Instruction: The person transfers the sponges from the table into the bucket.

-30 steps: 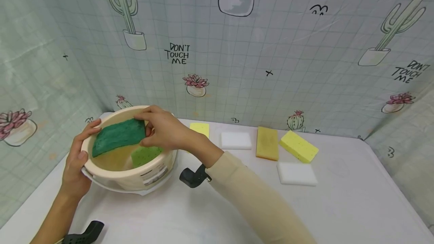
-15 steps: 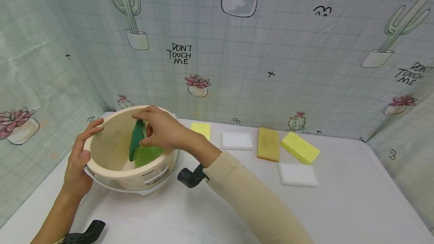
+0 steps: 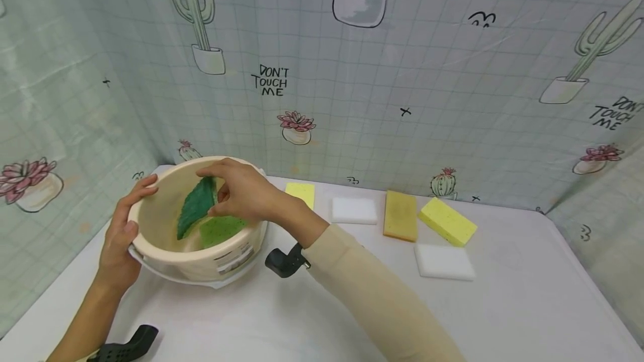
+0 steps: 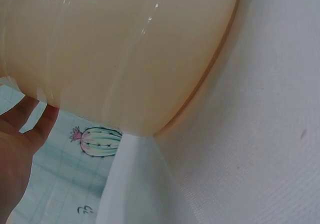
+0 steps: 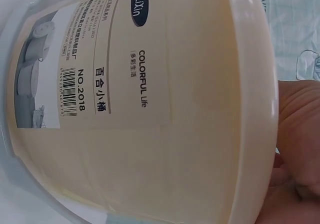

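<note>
A cream plastic bucket [image 3: 173, 261] stands at the left of the white table, its bail lowered along the front. At its left rim my left hand [image 3: 118, 242] grips it, thumb toward the front and fingers along the far side. My right hand [image 3: 246, 191] reaches over the right rim and pinches a dark green scouring sponge [image 3: 196, 205] at its upper right end. That sponge hangs tilted inside the bucket. Below my fingers a light green sponge [image 3: 221, 230] shows inside too. The right wrist view has the bucket's printed label [image 5: 100, 69] close up, with my right fingers partly hidden behind the rim.
To the right lie several sponges: a yellow one [image 3: 303, 193] behind my right forearm, a mustard one [image 3: 400, 215], and a speckled yellow one [image 3: 448, 221]. Two white foam blocks [image 3: 354, 211] lie among them. A cactus-print curtain [image 3: 352, 99] hangs behind the table.
The dark green sponge has turned in my right fingers: its broad face showed first, then a narrow edge, and now it slants down to the left. Both hands have stayed nearly in place.
</note>
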Demonstrator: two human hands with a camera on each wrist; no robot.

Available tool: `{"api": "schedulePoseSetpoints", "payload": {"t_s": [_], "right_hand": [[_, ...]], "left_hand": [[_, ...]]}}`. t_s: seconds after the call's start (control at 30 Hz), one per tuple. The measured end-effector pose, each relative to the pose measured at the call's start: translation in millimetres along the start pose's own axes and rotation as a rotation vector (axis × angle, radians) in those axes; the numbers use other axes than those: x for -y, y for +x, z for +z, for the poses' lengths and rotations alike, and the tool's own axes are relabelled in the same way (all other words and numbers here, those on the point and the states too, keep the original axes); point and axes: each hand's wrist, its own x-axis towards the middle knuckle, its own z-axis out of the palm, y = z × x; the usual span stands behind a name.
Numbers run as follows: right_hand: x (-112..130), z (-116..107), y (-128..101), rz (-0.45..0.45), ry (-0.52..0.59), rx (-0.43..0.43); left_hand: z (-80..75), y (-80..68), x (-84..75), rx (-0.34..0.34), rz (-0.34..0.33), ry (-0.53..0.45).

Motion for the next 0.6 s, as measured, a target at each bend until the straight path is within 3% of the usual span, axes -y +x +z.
{"api": "schedulePoseSetpoints", "payload": {"t_s": [0.27,0.6], "right_hand": [[0.7,-6.4,-4.2,0.046,-0.239,0.033],[-18.3,-26.9,-33.4,-0.018,-0.064,-0.118]], "left_hand": [[0.2,-1.6,-0.2,-0.003,-0.007,-0.004],[0.1,0.5,-1.8,0.004,-0.006,0.007]]}}
